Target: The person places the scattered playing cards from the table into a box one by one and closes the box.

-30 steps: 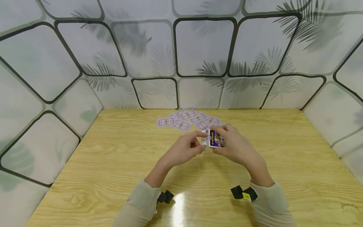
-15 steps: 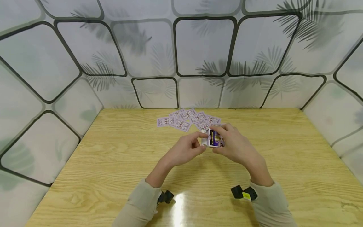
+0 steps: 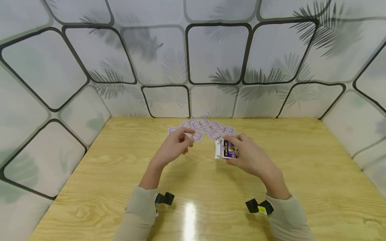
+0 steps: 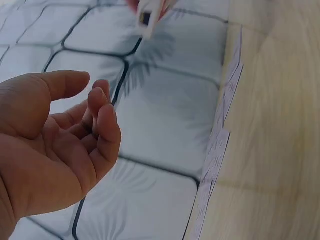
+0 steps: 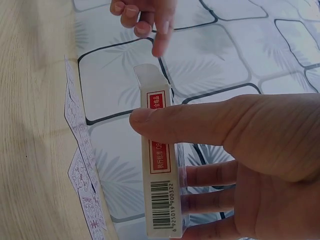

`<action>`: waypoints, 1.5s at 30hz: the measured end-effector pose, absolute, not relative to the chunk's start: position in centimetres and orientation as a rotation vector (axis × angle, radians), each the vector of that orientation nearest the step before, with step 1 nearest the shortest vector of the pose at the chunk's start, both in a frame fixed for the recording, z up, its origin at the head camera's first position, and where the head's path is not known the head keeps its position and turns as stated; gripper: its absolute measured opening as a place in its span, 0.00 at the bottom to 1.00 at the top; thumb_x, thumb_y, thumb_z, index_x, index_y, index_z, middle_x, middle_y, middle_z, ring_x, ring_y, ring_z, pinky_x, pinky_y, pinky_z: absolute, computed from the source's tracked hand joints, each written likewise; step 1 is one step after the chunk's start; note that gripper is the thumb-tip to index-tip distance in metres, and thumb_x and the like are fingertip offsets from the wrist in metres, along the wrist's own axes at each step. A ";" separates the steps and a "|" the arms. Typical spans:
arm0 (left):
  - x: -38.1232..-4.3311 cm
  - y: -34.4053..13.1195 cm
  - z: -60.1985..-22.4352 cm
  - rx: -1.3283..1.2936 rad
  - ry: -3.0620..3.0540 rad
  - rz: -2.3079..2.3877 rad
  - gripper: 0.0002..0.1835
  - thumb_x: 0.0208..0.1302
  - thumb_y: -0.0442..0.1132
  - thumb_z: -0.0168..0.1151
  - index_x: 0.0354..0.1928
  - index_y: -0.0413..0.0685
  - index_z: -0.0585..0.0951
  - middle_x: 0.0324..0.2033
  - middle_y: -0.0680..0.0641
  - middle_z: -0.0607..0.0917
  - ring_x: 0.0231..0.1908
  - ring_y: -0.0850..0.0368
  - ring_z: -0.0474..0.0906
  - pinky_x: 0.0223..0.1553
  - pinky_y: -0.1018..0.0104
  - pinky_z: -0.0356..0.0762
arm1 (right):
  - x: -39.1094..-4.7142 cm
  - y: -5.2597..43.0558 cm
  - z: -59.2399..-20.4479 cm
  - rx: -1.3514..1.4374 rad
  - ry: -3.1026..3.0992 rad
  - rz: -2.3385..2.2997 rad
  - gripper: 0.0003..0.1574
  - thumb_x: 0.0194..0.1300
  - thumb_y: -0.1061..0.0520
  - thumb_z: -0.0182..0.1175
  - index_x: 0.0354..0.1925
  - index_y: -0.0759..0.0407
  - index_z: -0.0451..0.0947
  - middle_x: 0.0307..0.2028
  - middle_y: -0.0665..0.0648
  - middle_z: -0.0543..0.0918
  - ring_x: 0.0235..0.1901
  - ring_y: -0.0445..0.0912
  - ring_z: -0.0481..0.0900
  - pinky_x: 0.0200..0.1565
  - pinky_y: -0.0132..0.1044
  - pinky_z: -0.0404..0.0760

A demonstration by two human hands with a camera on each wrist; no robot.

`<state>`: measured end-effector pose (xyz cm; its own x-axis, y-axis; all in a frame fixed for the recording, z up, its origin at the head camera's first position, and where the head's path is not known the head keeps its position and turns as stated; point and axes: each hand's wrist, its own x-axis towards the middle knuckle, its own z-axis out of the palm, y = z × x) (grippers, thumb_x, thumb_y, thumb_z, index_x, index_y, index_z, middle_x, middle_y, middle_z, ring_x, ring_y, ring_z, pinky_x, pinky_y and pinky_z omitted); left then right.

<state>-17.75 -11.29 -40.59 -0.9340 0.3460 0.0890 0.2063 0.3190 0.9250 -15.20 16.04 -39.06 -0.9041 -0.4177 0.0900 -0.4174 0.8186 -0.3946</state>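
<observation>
My right hand holds a playing card box above the table, thumb on one edge and fingers along the other. Its front is purple and black, and a white flap stands out from its end, lifted. In the right wrist view the box's narrow side shows a red label and a barcode. To the left of the box is my left hand, its fingers loosely bent and nothing between them. Several purple-patterned playing cards lie face down behind the hands, and the left hand partly covers some from the head view.
The light wooden table reaches back to a patterned cloth wall, which also encloses both sides. A small black wrist camera sits at the left cuff, and another black camera at the right cuff.
My left hand has left the box's flap end and moved left and slightly away, over the nearer cards. The right hand keeps the box in about the same place.
</observation>
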 end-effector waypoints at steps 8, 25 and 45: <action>-19.9 -14.1 -41.9 0.302 2.592 1.498 0.18 0.74 0.42 0.53 0.62 0.44 0.74 0.45 0.39 0.80 0.41 0.41 0.77 0.38 0.58 0.77 | -15.0 16.5 -39.8 -0.665 2.988 -0.650 0.45 0.57 0.52 0.73 0.70 0.55 0.68 0.60 0.69 0.72 0.54 0.60 0.73 0.44 0.53 0.78; -24.4 -15.2 -45.2 0.078 2.873 0.509 0.25 0.74 0.40 0.45 0.71 0.49 0.69 0.68 0.28 0.61 0.68 0.25 0.51 0.64 0.32 0.57 | -14.8 15.8 -40.0 -0.681 2.992 -0.659 0.45 0.55 0.51 0.74 0.69 0.54 0.69 0.58 0.67 0.74 0.48 0.56 0.75 0.38 0.47 0.78; -23.7 -16.2 -45.1 0.000 2.961 0.388 0.13 0.67 0.35 0.56 0.50 0.37 0.77 0.44 0.36 0.77 0.48 0.38 0.70 0.55 0.41 0.70 | -14.8 15.7 -39.2 -0.701 2.978 -0.635 0.45 0.56 0.51 0.74 0.69 0.53 0.69 0.59 0.67 0.72 0.47 0.55 0.75 0.40 0.48 0.79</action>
<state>-23.66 -16.25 -45.11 -0.9880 0.0201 -0.1533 -0.0200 0.9664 0.2561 -14.81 15.71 -39.19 -0.8991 -0.4313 0.0746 -0.4243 0.8167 -0.3911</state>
